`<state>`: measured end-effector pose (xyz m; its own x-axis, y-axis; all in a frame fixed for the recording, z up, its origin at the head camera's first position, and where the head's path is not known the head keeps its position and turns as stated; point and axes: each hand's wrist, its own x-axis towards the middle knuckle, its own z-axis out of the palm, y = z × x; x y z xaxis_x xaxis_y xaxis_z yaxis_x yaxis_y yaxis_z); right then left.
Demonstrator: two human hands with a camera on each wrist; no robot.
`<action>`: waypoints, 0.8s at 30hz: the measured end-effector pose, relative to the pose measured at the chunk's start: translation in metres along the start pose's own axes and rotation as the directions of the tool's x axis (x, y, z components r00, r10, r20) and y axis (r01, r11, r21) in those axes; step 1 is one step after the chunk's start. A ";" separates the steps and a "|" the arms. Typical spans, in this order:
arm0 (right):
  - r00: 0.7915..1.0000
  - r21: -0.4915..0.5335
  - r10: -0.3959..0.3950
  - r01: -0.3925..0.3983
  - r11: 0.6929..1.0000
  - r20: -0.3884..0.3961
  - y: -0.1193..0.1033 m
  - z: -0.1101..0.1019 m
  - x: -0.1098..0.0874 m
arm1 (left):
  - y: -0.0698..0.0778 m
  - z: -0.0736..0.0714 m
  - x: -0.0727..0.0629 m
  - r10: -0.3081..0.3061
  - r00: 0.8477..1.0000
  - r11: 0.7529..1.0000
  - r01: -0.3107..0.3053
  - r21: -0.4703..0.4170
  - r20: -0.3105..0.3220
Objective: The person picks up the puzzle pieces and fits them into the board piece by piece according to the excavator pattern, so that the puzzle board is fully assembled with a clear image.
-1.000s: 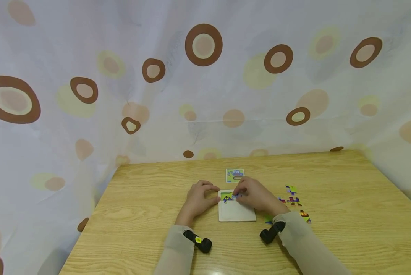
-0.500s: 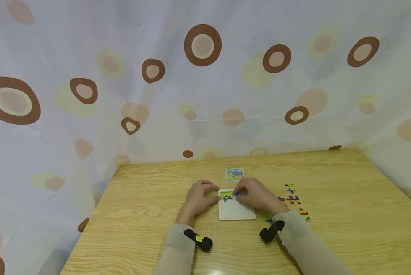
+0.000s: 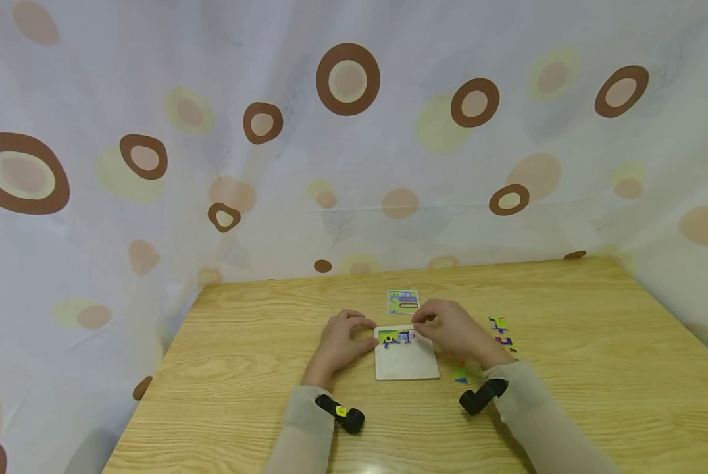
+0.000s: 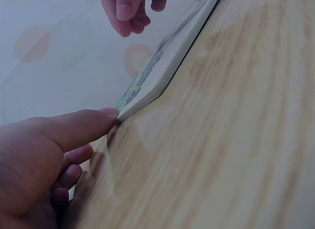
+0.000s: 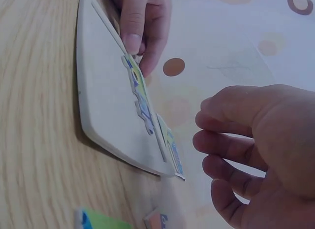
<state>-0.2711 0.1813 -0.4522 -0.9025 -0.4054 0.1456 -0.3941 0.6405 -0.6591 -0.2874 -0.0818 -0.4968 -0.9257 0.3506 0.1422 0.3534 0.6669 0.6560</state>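
Observation:
A white puzzle tray (image 3: 406, 365) lies flat on the table, with several joined jigsaw pieces (image 3: 397, 338) along its far inner edge. At the tray's far left corner, my left hand (image 3: 343, 341) grips the rim between thumb and fingers; the left wrist view shows the thumb (image 4: 93, 124) against the corner. My right hand (image 3: 453, 329) hovers by the tray's far right corner. In the right wrist view its fingers (image 5: 229, 145) are loosely bent with nothing visible between them, apart from the joined pieces (image 5: 138, 93).
A small picture card (image 3: 403, 301) lies just beyond the tray. Loose jigsaw pieces lie to the right: a green one (image 3: 499, 324), a purple one (image 3: 505, 343) and a green-and-blue one (image 3: 461, 376). My right forearm covers part of that area. A patterned curtain (image 3: 401, 164) hangs behind the table.
My right hand has come off the pieces in the tray and moved right, uncovering a blue-and-purple piece beside the yellow-ringed one. The left hand stays at the corner.

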 end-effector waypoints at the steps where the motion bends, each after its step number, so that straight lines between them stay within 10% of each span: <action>1: 1.000 0.001 -0.006 0.006 1.000 -0.005 0.000 -0.002 -0.001 | 0.000 0.000 0.000 0.002 1.000 1.000 -0.002 -0.002 0.000; 24: 0.995 -0.067 -0.009 0.003 0.998 -0.098 0.027 -0.047 -0.030 | -0.004 0.001 0.000 0.001 1.000 1.000 0.000 0.014 -0.006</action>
<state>-0.2631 0.2418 -0.4399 -0.9115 -0.3456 0.2231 -0.4072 0.6818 -0.6077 -0.2888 -0.0839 -0.5004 -0.9262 0.3474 0.1466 0.3557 0.6761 0.6452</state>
